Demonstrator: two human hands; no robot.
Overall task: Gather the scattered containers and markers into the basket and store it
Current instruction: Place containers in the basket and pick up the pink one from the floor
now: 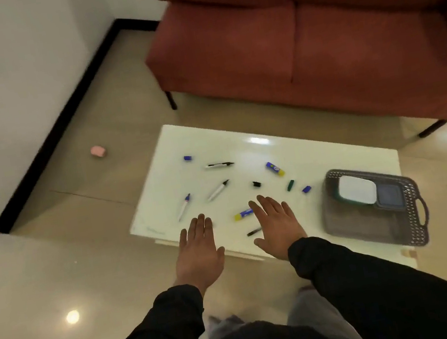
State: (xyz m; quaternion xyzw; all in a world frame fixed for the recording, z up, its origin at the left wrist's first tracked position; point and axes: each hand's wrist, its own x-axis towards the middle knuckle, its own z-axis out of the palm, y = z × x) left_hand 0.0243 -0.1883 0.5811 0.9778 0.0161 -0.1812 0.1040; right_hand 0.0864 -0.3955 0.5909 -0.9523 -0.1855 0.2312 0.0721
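Note:
A grey woven basket [414, 214] sits at the right end of the white low table [341, 155]. It holds a white-lidded container [357, 189] and a dark one [390, 195]. Markers lie scattered on the table: a black-capped one [219, 165], another [217, 190], a blue-capped one [184, 207] and a thin black pen [254, 232]. Two blue-and-yellow glue sticks [275, 168] [243, 214] and several loose caps [187, 158] [256, 184] [290, 185] [306, 189] lie among them. My left hand [199, 247] and my right hand [277, 225] hover flat over the near edge, fingers spread, holding nothing.
A red sofa [314, 44] stands behind the table. A small pink object [98, 151] lies on the tiled floor at the left near the black skirting. My legs are below the table's near edge.

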